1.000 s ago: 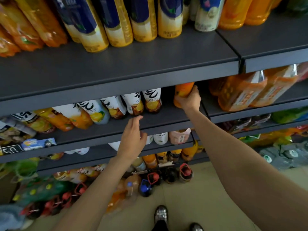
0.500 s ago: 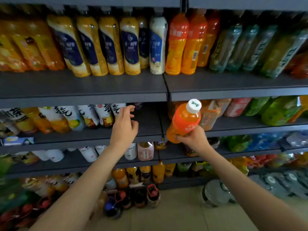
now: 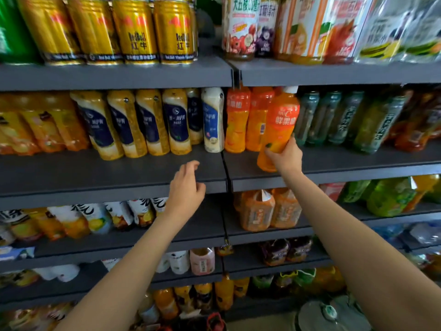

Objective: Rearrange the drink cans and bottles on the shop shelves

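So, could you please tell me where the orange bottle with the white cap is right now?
In the head view, the orange bottle is right of centre, gripped near its base by the right hand, tilted at the second shelf, beside two matching orange bottles.

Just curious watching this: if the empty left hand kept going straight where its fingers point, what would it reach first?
Probably the white bottle with a blue label, standing up and right of the left hand; bare dark grey shelf lies between. Depth is unclear.

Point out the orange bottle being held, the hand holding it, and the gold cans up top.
orange bottle (image 3: 284, 120), head view, on its orange label.
right hand (image 3: 285, 156), head view, on the back of the hand.
gold cans (image 3: 138, 32), head view, on one can's front.
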